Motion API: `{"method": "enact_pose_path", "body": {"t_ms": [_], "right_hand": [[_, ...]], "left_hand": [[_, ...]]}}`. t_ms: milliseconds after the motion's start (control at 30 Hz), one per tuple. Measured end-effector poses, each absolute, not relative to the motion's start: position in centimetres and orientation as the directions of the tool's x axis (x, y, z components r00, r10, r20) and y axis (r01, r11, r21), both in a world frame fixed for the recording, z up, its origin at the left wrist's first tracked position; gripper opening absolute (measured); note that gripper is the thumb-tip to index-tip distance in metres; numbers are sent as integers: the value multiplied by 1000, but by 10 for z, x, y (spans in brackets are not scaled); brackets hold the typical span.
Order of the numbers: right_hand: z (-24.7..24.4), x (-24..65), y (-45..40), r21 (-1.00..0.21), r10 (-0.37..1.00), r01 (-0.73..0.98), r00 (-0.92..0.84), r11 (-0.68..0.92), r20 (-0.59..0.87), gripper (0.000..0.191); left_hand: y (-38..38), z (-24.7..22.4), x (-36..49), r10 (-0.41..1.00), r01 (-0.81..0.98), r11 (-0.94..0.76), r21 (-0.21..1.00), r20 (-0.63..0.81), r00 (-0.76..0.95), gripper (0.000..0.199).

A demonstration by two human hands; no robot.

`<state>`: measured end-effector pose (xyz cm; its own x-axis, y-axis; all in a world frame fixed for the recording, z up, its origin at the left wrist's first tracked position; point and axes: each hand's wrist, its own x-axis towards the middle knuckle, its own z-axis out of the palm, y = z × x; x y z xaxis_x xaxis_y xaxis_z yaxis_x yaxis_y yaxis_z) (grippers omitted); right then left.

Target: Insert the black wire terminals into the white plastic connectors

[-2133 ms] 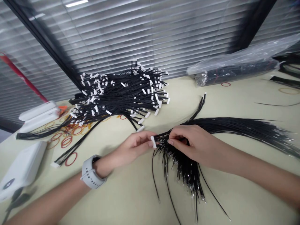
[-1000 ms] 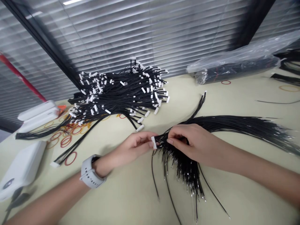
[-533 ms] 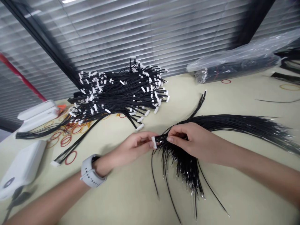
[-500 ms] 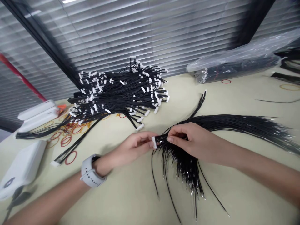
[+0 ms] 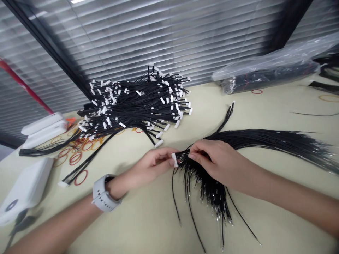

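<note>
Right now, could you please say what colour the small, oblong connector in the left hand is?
The connector is white, clearest in the head view.

the right hand (image 5: 218, 160) hides part of the black wires (image 5: 265, 140), whose far tips (image 5: 320, 150) blur.

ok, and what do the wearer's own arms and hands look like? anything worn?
Left hand and right hand: both bare, no gloves, rings or sleeves visible. A light grey watch-style strap with small dark holes is worn on the left; nothing visible on the right.
</note>
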<state>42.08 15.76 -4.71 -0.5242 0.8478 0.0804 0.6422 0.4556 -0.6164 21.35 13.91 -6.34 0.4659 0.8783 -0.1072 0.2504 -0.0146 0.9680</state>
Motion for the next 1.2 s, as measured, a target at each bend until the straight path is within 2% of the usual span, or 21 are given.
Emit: {"method": "enact_pose_path", "body": {"t_ms": [267,733,1200], "right_hand": [[-54,420,156,-593,836,637,-535,493,120,18],[-46,424,156,-587,828,657,-560,472,39,21],[-45,425,157,-593,815,641,-578,488,44,23]], "left_hand": [[142,-63,212,887,199,-4,980,-88,452,19],[143,-64,212,891,193,17,981,-103,443,19],[143,-64,212,887,195,7,981,-97,452,20]]}}
